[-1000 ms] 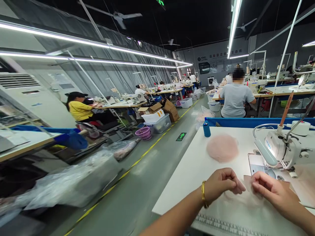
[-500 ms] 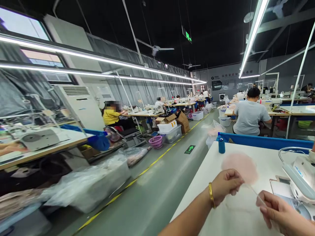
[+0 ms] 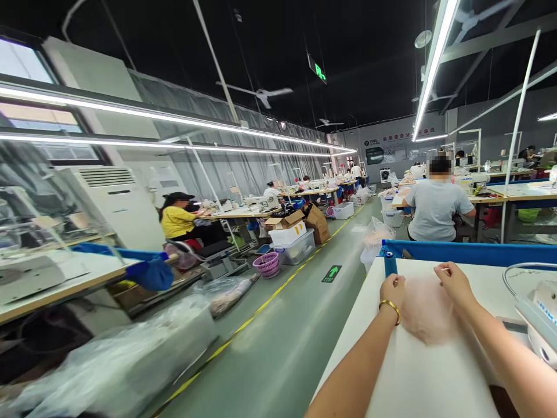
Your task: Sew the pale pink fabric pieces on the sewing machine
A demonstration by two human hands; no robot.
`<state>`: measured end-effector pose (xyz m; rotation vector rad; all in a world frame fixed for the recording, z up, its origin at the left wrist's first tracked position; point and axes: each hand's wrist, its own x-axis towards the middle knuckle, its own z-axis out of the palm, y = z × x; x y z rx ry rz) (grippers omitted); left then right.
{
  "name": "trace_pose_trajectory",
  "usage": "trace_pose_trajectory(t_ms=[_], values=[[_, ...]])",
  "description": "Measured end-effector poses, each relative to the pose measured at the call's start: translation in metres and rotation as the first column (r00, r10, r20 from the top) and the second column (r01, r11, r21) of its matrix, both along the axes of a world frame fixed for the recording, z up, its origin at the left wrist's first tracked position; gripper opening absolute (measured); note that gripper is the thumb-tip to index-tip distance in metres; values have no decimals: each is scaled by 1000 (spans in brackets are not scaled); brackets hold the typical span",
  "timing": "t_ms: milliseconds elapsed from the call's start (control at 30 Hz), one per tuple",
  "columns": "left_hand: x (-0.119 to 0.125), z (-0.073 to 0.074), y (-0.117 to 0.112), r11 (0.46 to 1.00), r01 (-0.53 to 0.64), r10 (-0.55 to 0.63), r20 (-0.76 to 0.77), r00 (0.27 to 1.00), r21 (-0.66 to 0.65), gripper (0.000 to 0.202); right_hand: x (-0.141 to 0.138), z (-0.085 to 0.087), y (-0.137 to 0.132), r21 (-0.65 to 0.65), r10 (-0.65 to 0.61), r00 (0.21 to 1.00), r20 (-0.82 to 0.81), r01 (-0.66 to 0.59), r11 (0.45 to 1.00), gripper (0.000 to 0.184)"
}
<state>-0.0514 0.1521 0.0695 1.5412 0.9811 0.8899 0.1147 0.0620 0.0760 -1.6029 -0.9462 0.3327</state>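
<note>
Left hand (image 3: 393,288) is beside blurred pink fabric (image 3: 427,309), hold unclear.

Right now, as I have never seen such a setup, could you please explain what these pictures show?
No robot is here: the left hand and right hand belong to a person, whose head-worn camera looks forward and down. Below is a white sewing table. Sheer pink fabric shows between the hands; a blue thread spool stands just beyond the left one, and part of a sewing machine shows at the right edge. Both hands look pinched, but blur hides exactly what each holds.
</note>
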Motion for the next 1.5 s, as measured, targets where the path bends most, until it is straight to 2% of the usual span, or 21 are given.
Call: trace_pose_trajectory(t_ms=[133, 200, 267, 333, 400, 467, 500, 567, 633, 667, 700, 733, 833, 900, 967, 1033, 1133, 1233, 1333, 1433, 1500], values=[[1, -2, -8, 996, -81, 86, -220, 972, 30, 23, -10, -1, -13, -3, -94, 975, 202, 97, 995, 37], [-1, 2, -12, 995, -84, 96, -291, 952, 56, 17, -21, -9, -33, -17, -118, 936, 330, 131, 991, 36], [-5, 7, -11, 989, -93, 125, -325, 938, 111, 28, -36, -20, -62, -40, -96, 880, 464, 129, 991, 39], [-13, 9, -8, 982, -80, 133, -327, 935, 170, 42, -54, -32, -104, -70, 7, 809, 588, 42, 997, 42], [-26, 7, -8, 954, -61, 157, -318, 935, 294, 49, -70, -42, -158, -110, 149, 714, 684, -100, 989, 31], [-41, 2, -16, 905, -2, 140, -293, 946, 426, 52, -73, -49, -218, -125, 188, 635, 749, -142, 982, 10], [-48, -1, -22, 876, 39, 115, -286, 951, 481, 52, -68, -53, -247, -117, 174, 612, 771, -133, 984, 12], [-57, -5, -41, 826, 133, 40, -293, 955, 548, 51, -48, -60, -295, -125, 118, 605, 787, -30, 992, 28], [-60, -8, -65, 774, 244, -58, -319, 946, 584, 44, -25, -66, -326, -79, -34, 481, 876, 213, 974, 31], [-58, -8, -80, 741, 307, -117, -334, 935, 597, 38, -17, -68, -334, -71, -60, 439, 897, 276, 958, 31], [-55, -9, -95, 696, 376, -185, -353, 917, 611, 32, -13, -68, -339, -63, -74, 416, 906, 307, 950, 32], [-51, -10, -111, 638, 444, -256, -370, 893, 630, 27, -12, -68, -341, -83, -59, 434, 899, 301, 950, 33], [-35, -12, -161, 419, 585, -442, -407, 799, 695, 20, -24, -58, -341, -195, 88, 603, 793, 115, 974, 30], [-21, -15, -192, 285, 655, -533, -452, 715, 700, 29, -31, -53, -343, -203, 154, 672, 724, -5, 979, 30], [-2, -18, -218, 172, 747, -573, -551, 606, 642, 41, -27, -54, -347, -151, 117, 683, 721, -11, 989, 32], [19, -23, -237, 89, 827, -581, -646, 496, 555, 51, -12, -62, -353, -131, 49, 681, 731, 70, 989, 34], [48, -30, -252, 15, 899, -541, -752, 376, 438, 69, 18, -78, -360, -190, 13, 645, 764, 205, 960, 35], [54, -36, -253, -1, 921, -472, -812, 344, 390, 64, 49, -86, -363, -234, 10, 616, 788, 285, 929, 37], [33, -36, -240, 5, 900, -451, -803, 390, 435, 47, 72, -86, -364, -246, -9, 616, 788, 327, 913, 39], [-6, -30, -219, 40, 838, -456, -736, 500, 544, 34, 87, -87, -367, -247, -21, 619, 785, 345, 905, 40], [-33, -24, -205, 71, 810, -457, -703, 545, 581, 27, 91, -89, -368, -242, -28, 624, 781, 343, 908, 41]])
